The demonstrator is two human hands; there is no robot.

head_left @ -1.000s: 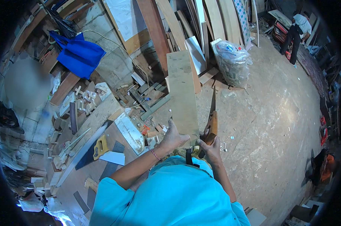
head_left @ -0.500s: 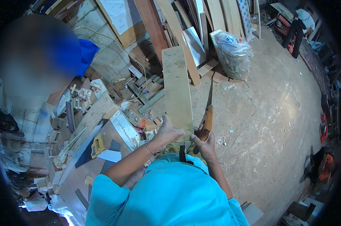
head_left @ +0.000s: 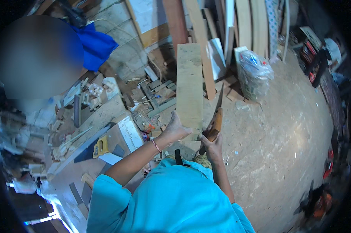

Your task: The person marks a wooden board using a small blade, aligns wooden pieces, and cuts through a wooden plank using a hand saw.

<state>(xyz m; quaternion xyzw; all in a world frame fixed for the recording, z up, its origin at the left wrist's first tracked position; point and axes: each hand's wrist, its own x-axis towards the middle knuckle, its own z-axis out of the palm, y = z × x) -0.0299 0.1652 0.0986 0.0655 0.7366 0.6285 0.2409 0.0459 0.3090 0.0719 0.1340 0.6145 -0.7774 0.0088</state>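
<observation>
A long pale wooden board (head_left: 189,81) stretches away from me, its near end in front of my body. My left hand (head_left: 176,130) is closed on the board's near left edge, with the thumb up along its side. In my right hand (head_left: 212,145) is a handsaw (head_left: 216,123) with a wooden handle, its dark narrow blade pointing away beside the board's right edge. The right thumb lies at the board's near right corner, touching or almost touching it. What the right fingers do under the handle is hidden.
To the left, a workbench (head_left: 123,130) carries a yellow-handled saw (head_left: 101,147) and many wood pieces. Offcuts litter the floor beyond it. Planks (head_left: 243,23) lean at the back beside a filled clear plastic bag (head_left: 256,75). Another person (head_left: 323,60) bends at far right.
The view has shifted, so the background sits further right and lower at the top. Board and saw appear slightly further right, held the same way by both hands.
</observation>
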